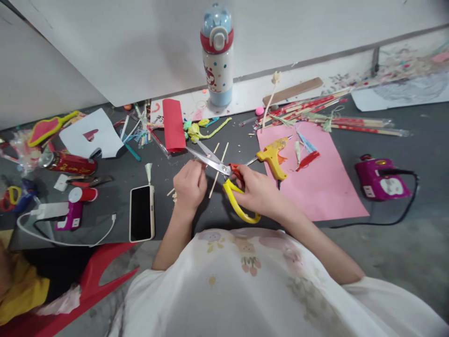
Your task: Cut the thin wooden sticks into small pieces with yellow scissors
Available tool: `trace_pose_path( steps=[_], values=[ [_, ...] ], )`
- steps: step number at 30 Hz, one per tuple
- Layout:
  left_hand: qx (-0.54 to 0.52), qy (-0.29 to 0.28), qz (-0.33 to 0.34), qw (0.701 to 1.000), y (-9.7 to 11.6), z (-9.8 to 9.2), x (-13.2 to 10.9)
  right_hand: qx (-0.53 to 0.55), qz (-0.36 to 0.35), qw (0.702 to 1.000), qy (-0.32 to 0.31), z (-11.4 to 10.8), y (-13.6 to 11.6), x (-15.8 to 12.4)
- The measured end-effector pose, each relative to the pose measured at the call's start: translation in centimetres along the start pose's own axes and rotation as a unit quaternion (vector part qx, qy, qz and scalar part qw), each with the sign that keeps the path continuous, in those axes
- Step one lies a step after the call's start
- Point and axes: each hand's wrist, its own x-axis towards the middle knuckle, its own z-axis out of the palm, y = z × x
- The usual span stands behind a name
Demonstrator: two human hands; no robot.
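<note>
My right hand (257, 189) is closed around the handles of a pair of scissors (221, 167) with yellow and orange-red grips. Their metal blades are parted and point up and left, across the front of my left hand (191, 185). That hand is closed with its fingers curled under; whatever it pinches is hidden. Thin wooden sticks lie around it: one stick (214, 181) slants under the blades, and another stick's tip (216, 149) shows above them. Small cut bits (174, 197) lie beside my left wrist. A yellow glue gun (275, 157) rests right of the scissors.
Behind the blades are a red paper piece (173, 124), yellow-green yarn (210, 131) and a tall bottle (218, 65). Pink paper (315, 196) and a purple box with a cord (382, 180) lie right. Left are a phone (141, 213), a can (70, 162) and pliers (89, 181).
</note>
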Motion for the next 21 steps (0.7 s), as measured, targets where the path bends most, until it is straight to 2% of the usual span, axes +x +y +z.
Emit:
trace_pose_path(
  steps=[3,7,14,21],
  values=[
    [-0.005,-0.015,0.017,1.0,-0.5,-0.4,0.1,-0.004,-0.005,1.0,-0.002,-0.2,0.0,0.0],
    [-0.013,-0.042,-0.003,0.999,-0.4,-1.2,0.3,-0.001,-0.016,1.0,-0.007,-0.2,0.0,0.1],
    [-0.09,-0.084,-0.018,0.992,-0.2,-1.8,0.3,-0.019,-0.059,0.998,0.003,0.3,0.1,0.1],
    [-0.135,-0.108,-0.033,0.984,0.1,-2.4,0.5,-0.006,-0.055,0.998,0.002,0.6,0.2,0.1]
  ],
)
